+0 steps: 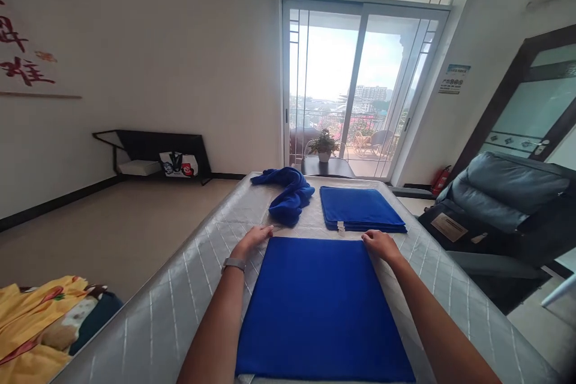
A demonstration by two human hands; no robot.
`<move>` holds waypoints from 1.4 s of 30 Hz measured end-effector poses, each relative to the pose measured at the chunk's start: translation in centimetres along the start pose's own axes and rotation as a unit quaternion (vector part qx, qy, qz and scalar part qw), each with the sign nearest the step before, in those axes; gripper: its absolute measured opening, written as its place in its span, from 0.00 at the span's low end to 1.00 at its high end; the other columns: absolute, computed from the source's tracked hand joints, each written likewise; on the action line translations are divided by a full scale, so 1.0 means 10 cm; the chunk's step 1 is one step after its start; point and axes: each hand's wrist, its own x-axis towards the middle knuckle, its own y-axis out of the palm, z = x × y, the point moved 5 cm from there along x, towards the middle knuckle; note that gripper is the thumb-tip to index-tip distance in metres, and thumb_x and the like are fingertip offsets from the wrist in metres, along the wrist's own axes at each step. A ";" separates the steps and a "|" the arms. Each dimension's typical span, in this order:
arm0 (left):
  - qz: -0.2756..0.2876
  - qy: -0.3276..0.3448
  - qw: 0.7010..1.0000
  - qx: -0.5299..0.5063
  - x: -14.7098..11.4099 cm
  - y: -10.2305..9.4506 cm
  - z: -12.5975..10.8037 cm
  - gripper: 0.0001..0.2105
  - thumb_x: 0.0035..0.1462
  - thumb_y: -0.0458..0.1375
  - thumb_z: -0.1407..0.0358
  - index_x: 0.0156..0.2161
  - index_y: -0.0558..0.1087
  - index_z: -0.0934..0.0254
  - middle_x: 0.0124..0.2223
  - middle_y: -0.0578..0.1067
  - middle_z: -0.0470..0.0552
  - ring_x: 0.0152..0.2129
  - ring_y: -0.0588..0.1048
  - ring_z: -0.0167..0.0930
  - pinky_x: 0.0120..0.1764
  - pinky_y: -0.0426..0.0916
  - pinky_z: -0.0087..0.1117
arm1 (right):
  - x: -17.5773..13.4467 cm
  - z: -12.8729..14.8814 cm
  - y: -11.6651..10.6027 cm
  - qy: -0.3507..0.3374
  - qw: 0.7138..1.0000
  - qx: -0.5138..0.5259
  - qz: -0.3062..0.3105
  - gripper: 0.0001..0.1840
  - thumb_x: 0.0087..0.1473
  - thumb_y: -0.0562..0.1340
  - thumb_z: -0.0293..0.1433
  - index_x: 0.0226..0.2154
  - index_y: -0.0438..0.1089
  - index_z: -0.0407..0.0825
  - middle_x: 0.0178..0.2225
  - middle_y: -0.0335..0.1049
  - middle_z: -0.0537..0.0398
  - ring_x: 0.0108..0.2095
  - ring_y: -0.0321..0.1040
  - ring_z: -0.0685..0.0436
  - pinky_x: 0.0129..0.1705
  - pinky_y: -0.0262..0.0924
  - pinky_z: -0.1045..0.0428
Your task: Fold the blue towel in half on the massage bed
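A square blue cloth (319, 306) lies flat and smooth on the silver-white mattress (189, 294) in front of me. At its far left corner is my left hand (255, 239), fingers closed at the edge. My right hand (380, 244) pinches the far right corner. Beyond the cloth, slightly to the right, rests a neat stack of folded blue cloths (360, 207) with small white tags (341, 227) at its near edge. A crumpled blue cloth (290, 192) lies in a heap beyond my left hand.
A dark armchair (504, 192) stands right of the mattress. At lower left is a yellow patterned fabric (40, 318) with a soft toy. A small dark table (326, 168) holding a potted plant (324, 144) stands before the sliding glass door. A black rack (157, 150) leans by the wall.
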 end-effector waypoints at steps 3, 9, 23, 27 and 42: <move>0.019 0.010 1.000 0.000 0.03 -0.03 0.03 0.25 0.45 0.56 0.42 0.30 0.76 0.65 0.32 0.77 0.52 0.37 0.75 0.41 0.42 0.66 0.38 | 0.11 -0.05 0.01 0.000 1.000 -0.002 0.006 0.18 0.63 0.55 0.40 0.46 0.78 0.54 0.47 0.79 0.51 0.48 0.73 0.37 0.42 0.60 0.50; 0.081 0.002 0.997 0.016 0.09 -0.04 0.04 0.17 0.34 0.65 0.53 0.29 0.78 0.63 0.29 0.78 0.48 0.33 0.74 0.37 0.35 0.65 0.33 | 0.26 -0.11 0.09 -0.037 0.998 0.002 0.048 0.19 0.62 0.56 0.45 0.42 0.79 0.54 0.43 0.80 0.51 0.45 0.75 0.36 0.37 0.58 0.50; 0.098 -0.008 0.992 0.076 0.15 0.01 -0.03 0.13 0.34 0.62 0.62 0.31 0.74 0.62 0.28 0.78 0.46 0.31 0.75 0.37 0.32 0.66 0.32 | 0.30 -0.13 0.18 -0.073 0.991 0.100 0.053 0.11 0.58 0.63 0.40 0.34 0.77 0.51 0.36 0.79 0.52 0.37 0.74 0.42 0.33 0.58 0.53; 0.109 -0.004 0.990 0.087 0.11 0.03 -0.07 0.09 0.36 0.62 0.62 0.26 0.76 0.63 0.26 0.78 0.49 0.29 0.75 0.38 0.32 0.65 0.33 | 0.31 -0.17 0.25 -0.059 0.987 0.130 0.080 0.15 0.55 0.66 0.45 0.34 0.75 0.50 0.35 0.79 0.51 0.36 0.74 0.42 0.35 0.60 0.52; 0.077 0.007 0.997 0.025 -0.13 -0.34 -0.31 0.22 0.35 0.68 0.49 0.33 0.82 0.63 0.34 0.83 0.51 0.36 0.78 0.41 0.40 0.68 0.36 | 0.17 -0.02 -0.15 -0.092 0.882 0.453 0.096 0.31 0.36 0.74 0.53 0.35 0.72 0.48 0.26 0.73 0.57 0.28 0.67 0.48 0.30 0.58 0.53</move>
